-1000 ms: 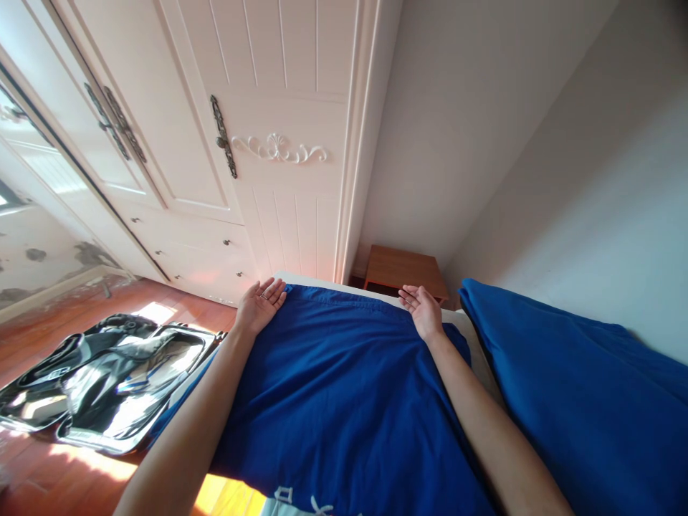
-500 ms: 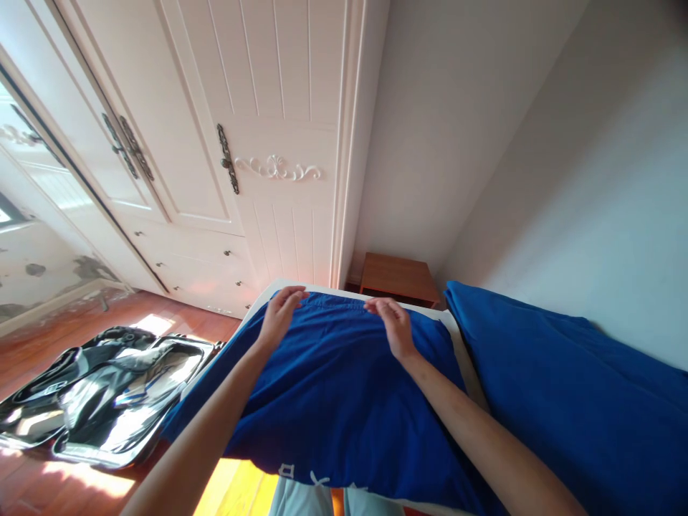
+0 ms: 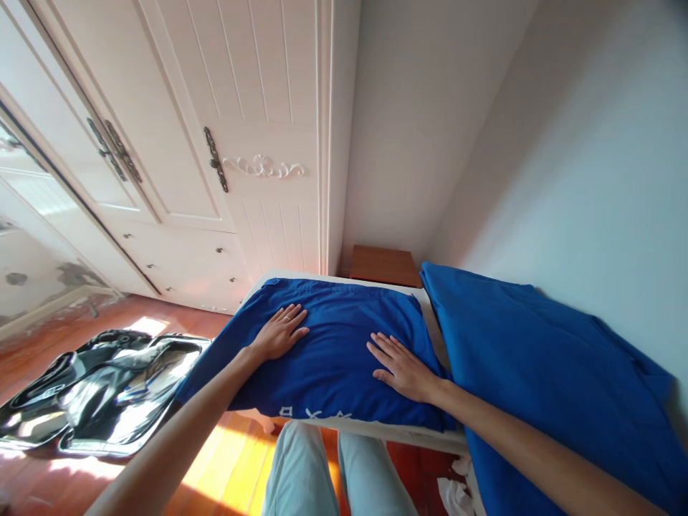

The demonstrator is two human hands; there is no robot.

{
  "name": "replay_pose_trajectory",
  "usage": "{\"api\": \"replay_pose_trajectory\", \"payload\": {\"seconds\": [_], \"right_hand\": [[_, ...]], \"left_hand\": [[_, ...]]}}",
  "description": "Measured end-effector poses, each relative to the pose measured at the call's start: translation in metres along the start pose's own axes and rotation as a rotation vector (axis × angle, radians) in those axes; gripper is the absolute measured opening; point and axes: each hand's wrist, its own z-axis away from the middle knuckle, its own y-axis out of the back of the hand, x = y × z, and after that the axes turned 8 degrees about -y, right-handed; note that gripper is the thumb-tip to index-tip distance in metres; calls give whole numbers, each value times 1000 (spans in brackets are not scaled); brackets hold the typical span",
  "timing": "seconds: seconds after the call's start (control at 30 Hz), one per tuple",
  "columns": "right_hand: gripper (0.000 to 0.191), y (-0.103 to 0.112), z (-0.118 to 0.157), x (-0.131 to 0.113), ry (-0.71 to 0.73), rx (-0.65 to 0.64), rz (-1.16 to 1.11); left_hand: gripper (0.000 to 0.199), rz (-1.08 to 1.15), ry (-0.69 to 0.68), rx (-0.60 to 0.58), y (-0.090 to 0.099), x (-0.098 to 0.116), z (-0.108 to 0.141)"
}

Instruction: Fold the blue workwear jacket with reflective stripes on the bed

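Observation:
A dark blue cloth [image 3: 327,358] with white marks along its near edge lies spread over a narrow white-edged surface [image 3: 387,432]. Flat on its left part rests my left hand [image 3: 280,332], fingers spread, a ring on one finger. My right hand [image 3: 400,367] lies palm down on the right part of the same cloth, fingers apart. Neither hand grips anything. Beside my right forearm is a larger blue fabric-covered piece [image 3: 527,373].
An open suitcase [image 3: 107,394] with clothes sits on the wooden floor at the left. A white wardrobe [image 3: 269,93] stands ahead. Beyond the surface is a small brown wooden table [image 3: 384,265]. White crumpled material [image 3: 456,496] lies at the lower right.
Both hands have come down and nearer from the cloth's far edge, and their fingers have opened flat. The near edge of the cloth has moved away from my legs and the cloth lies flatter.

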Motion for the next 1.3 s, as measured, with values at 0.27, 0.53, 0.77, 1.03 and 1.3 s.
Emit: {"api": "replay_pose_trajectory", "payload": {"seconds": [0.27,0.53,0.77,1.03,1.3], "right_hand": [[73,7,52,-1,-173,73,43],[89,-7,93,-55,14,102,138],[81,-20,81,-42,-81,9,133],[97,-9,89,-34,-276,-115,-18],[111,31,82,-22,-412,-238,-397]], "left_hand": [[69,129,37,38,15,1,10],[71,103,-297,-116,39,56,78],[69,35,-180,-30,29,-8,121],[67,-128,-176,-50,33,-28,119],[64,-56,-169,-106,44,-39,117]]}}
